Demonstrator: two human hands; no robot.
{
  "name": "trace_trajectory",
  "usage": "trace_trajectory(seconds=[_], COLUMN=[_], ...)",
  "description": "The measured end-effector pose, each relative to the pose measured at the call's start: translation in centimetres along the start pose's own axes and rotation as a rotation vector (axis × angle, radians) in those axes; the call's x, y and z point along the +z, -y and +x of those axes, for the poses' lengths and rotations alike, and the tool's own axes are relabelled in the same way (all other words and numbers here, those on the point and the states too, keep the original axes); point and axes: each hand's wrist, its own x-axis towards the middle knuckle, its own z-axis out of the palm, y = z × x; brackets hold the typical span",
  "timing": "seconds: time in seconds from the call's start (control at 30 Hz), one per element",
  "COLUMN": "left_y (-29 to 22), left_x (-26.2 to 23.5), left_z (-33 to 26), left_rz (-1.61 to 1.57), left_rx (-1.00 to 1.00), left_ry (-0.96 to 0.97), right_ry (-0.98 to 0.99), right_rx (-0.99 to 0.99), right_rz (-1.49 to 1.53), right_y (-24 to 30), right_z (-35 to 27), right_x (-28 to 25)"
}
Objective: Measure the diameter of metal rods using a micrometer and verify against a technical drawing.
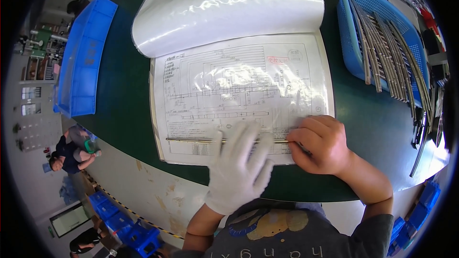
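A thin metal rod [191, 140] lies sideways across the lower part of a technical drawing [229, 81] in a clear plastic sleeve. My right hand [319, 144], bare, is closed around the rod's right end. In a white glove, my left hand [240, 165] rests over the rod's middle with its fingers stretched out and apart. The gloved fingers cover part of the rod, and its right tip is hidden in my right fist. Above the drawing, a plastic-sleeved page [229, 12] is folded back in a curl.
At the right stands a blue mesh basket [350, 43] with several similar metal rods [385, 50] leaning over its edge. A blue bin [86, 57] sits at the left of the dark green table [124, 114]. Beyond, a seated person [71, 153] and blue stools [129, 229] are visible.
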Motion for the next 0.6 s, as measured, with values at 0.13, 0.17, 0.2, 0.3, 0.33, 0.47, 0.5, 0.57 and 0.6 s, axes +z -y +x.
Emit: trace_trajectory(seconds=[0.13, 0.17, 0.2, 0.3, 0.33, 0.47, 0.5, 0.57, 0.6], left_y=[3.1, 3.8, 4.2, 4.7, 4.7, 4.5, 4.5, 4.5, 4.4], left_x=[-1.0, -1.3, -1.7, -1.9, -1.6, -0.9, -0.8, -0.8, -0.7], left_z=[-1.7, -2.4, -2.8, -3.6, -3.7, -3.7, -3.8, -3.9, -4.0], left_rz=[0.036, 0.034, 0.033, 0.034, 0.015, -0.013, -0.012, -0.02, -0.018], left_rx=[-0.147, -0.215, -0.219, -0.359, -0.348, -0.335, -0.344, -0.326, -0.333], left_ry=[-0.168, -0.26, -0.258, -0.322, -0.34, -0.384, -0.386, -0.414, -0.417], right_ry=[0.016, 0.017, 0.014, -0.012, -0.042, -0.018, -0.007, 0.008, 0.008], right_rx=[-0.001, -0.003, -0.007, -0.021, -0.031, -0.028, -0.026, -0.029, -0.031], right_rz=[-0.011, -0.006, 0.005, 0.019, 0.02, 0.031, 0.027, 0.026, 0.026], right_y=[0.1, 0.2, 0.2, 0.2, 0.0, -0.4, -0.4, -0.4, -0.4], right_z=[0.1, 0.2, 0.4, 0.5, 0.4, 0.0, 0.0, -0.1, -0.1], right_x=[0.1, 0.0, 0.0, 0.4, 0.4, 0.0, -0.1, -0.2, -0.2])
